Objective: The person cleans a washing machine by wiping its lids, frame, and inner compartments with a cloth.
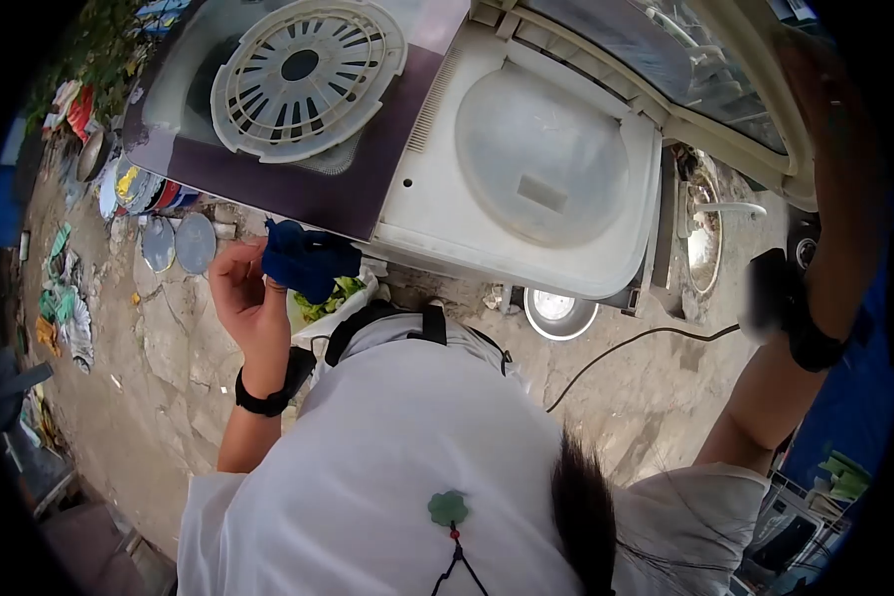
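A twin-tub washing machine (512,233) stands in front of me. Pinched in my left hand (246,298) is a dark blue cloth (310,260), bunched up beside the machine's front edge. My right hand (813,84) is at the outer edge of the raised lid (765,129), gripping it; shadow hides most of its fingers. Under that lid, a translucent round cover (541,149) lies over the right-hand opening. A pale slotted disc (308,79) rests tilted on the left half of the machine.
Below the machine sits a metal basin (561,313). A white bag with green leaves (333,298) is near my waist. A black cable (636,343) crosses the rough ground. Buckets, lids and scattered cloths (65,298) lie left; a sink (703,228) is at right.
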{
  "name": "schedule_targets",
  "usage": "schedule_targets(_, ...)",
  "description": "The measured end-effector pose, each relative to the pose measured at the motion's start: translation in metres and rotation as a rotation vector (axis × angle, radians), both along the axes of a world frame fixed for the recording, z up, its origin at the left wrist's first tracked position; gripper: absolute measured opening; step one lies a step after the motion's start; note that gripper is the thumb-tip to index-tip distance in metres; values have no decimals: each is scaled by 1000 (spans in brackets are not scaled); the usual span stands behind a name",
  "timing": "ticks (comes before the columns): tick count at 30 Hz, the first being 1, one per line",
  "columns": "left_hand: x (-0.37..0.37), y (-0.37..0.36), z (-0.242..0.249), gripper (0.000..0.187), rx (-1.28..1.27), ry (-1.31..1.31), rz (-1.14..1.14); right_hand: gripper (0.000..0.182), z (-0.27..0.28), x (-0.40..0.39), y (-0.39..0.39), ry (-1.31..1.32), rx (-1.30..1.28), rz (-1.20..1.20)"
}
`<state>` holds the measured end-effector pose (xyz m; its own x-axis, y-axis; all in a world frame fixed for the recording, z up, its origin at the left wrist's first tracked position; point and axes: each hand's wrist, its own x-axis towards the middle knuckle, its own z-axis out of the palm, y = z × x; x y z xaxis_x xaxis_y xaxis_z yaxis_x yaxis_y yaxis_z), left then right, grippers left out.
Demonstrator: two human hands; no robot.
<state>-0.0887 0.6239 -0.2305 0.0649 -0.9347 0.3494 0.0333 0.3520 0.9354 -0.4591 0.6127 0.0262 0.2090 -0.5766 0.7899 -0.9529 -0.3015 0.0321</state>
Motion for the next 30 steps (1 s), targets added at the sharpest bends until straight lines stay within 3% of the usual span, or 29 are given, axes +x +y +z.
schedule_targets(2,-3,2,4,32,-17,-7,7,18,9,-3,-31,-118,-177,-39)
schedule_targets(5,-5,5,11,32,-37,-27,-2,18,36,-22,-67,-24,-131,-151)
schedule_targets(7,-6,8,15,32,-30,-36,6,19,32,-52,-98,45,-313,-35)
schedule_targets(10,-9,9,26,33,-17,-32,-4,17,32,-85,-142,11,-457,-86)
schedule_targets(19,-36,-15,89,39,-81,-16,-144,13,34,-130,-204,112,-467,-185)
schedule_targets(20,-40,-18,91,39,-110,-27,-157,13,34,-124,-196,114,-418,-186)
schedule_targets(22,-49,-22,93,39,-156,-50,-177,21,27,-121,-187,255,-593,-234)
schedule_targets(24,-58,-20,94,40,-131,-8,-224,26,23,-77,-138,-19,-621,97)
schedule_targets(26,-66,-19,92,39,-128,8,-238,18,2,-35,-61,-210,-442,419)
schedule_targets(27,-67,-19,89,38,-106,-4,-233,18,-4,-19,-25,-157,-414,517)
schedule_targets(30,-74,-21,85,36,-47,-30,-239,20,24,-11,38,379,-601,594)
